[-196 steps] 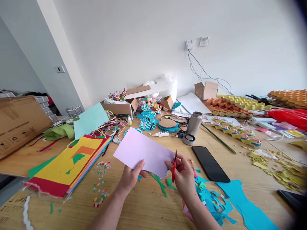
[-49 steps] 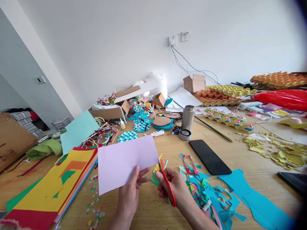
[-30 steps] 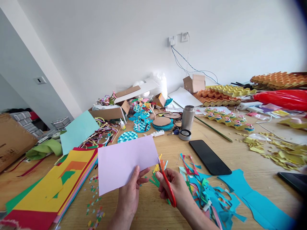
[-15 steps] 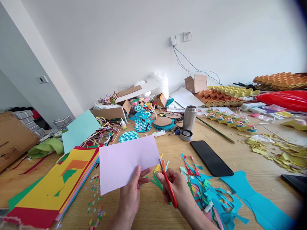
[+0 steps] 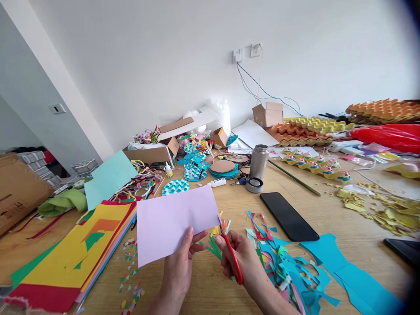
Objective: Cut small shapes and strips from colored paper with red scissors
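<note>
A plain lilac sheet of paper [image 5: 173, 218] is held up above the table by my left hand [image 5: 180, 262], thumb on its near face and the other fingers behind its lower edge. My right hand [image 5: 241, 258] grips a pair of scissors with red handles [image 5: 233, 258]. The scissor blades point up and away, their tips at the paper's right edge; whether they are parted I cannot make out. Just beyond and beneath the scissors lie thin green, yellow and orange paper strips [image 5: 215, 247].
Coloured paper sheets [image 5: 108, 205] are stacked at left, with confetti [image 5: 131, 271] beside them. Blue scraps [image 5: 298, 275] and a black phone [image 5: 288, 216] lie at right. Behind stand a metal flask [image 5: 259, 162], a glue bottle [image 5: 217, 182], corrugated discs [image 5: 176, 187] and egg trays [image 5: 315, 166].
Almost nothing differs. The lilac paper's left edge has shifted very slightly to the right; both hands and the scissors stay in nearly the same place.
</note>
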Action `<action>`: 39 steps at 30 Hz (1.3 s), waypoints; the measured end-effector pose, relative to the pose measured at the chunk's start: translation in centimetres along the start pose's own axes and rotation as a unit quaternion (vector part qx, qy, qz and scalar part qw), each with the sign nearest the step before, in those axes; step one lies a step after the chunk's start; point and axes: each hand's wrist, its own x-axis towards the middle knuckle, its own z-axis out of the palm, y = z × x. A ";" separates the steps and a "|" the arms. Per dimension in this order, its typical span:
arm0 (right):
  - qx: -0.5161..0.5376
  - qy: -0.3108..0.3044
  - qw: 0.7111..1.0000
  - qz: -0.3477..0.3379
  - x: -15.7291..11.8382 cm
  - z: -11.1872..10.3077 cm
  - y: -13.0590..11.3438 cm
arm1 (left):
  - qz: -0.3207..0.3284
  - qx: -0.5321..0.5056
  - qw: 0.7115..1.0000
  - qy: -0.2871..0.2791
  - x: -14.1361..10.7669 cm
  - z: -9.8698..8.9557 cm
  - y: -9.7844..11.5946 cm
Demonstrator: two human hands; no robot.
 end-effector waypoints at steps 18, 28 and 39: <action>0.036 -0.004 0.999 -0.007 0.3 -0.2 0.4 | -0.017 0.009 1.000 0.002 -0.4 0.3 -0.1; 0.031 0.011 0.999 0.006 0.1 -0.1 0.2 | -0.023 0.001 1.000 -0.008 -0.5 0.3 -0.1; 0.027 0.015 1.000 -0.005 -0.2 -0.1 -0.2 | -0.028 0.022 0.999 -0.014 -0.4 0.3 -0.2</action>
